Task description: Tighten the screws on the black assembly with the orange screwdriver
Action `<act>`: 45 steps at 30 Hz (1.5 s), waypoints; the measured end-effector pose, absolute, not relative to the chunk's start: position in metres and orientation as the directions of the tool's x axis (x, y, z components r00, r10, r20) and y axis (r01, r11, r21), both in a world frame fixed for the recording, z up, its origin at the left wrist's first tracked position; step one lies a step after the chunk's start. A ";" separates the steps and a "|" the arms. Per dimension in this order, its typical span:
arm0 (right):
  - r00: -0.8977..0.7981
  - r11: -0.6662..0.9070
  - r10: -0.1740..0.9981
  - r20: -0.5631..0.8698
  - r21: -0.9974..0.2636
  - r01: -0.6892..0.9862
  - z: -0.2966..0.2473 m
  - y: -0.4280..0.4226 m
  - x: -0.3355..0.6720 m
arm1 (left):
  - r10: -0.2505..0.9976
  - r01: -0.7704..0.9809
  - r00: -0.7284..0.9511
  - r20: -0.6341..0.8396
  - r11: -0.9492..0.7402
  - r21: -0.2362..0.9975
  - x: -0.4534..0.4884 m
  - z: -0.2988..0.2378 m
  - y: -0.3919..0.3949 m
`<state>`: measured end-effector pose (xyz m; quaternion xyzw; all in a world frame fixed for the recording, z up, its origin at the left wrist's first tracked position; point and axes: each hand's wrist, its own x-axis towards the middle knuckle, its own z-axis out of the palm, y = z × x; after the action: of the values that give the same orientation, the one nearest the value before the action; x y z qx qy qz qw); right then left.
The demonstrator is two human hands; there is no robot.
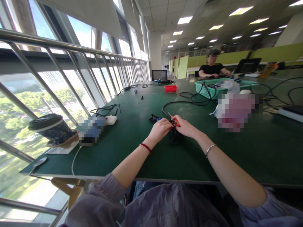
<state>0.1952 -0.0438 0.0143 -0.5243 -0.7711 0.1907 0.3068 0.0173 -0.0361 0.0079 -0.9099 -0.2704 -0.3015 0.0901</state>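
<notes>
My right hand (pixel 186 126) is closed around an orange-handled screwdriver (pixel 175 121), whose thin metal shaft points up and to the left. Fingers bent, my left hand (pixel 162 128) meets it at a small black device with a blue part (pixel 155 118) and grips it; the fingers hide much of the device. Below the fingertips a black piece (pixel 176 138) hangs or lies close to the tabletop; its kind is unclear. A black cable (pixel 163 107) curves away behind the hands.
On the green table (pixel 132 148) stand a red box (pixel 170 88) and a teal basket (pixel 201 90) with cables and bags. At left are a lidded cup (pixel 53 130), a blurred item (pixel 92 130) and a white adapter (pixel 111 120). A person (pixel 211 67) sits across. A railing (pixel 71 50) runs left.
</notes>
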 end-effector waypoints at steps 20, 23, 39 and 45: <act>-0.107 0.274 0.949 0.298 -0.601 0.751 0.018 -0.042 0.200 | 0.458 0.592 0.700 0.549 -0.801 -0.087 0.016 0.008 -0.034; -0.004 0.313 0.907 0.420 -0.668 0.675 0.018 -0.038 0.205 | 0.535 0.658 0.597 0.598 -0.752 0.016 0.010 0.012 -0.032; 0.301 0.648 0.500 0.812 -0.582 0.491 0.048 -0.066 0.203 | 0.700 0.788 0.532 0.476 -0.616 0.024 -0.003 -0.001 -0.016; 0.244 0.632 0.547 0.800 -0.587 0.506 0.046 -0.067 0.200 | 0.712 0.829 0.489 0.504 -0.559 -0.015 0.000 0.001 -0.023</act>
<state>0.1997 -0.0672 0.0456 -0.4286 -0.6144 0.0156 0.6622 -0.0003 -0.0228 0.0010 -0.8533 -0.4513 -0.2273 0.1290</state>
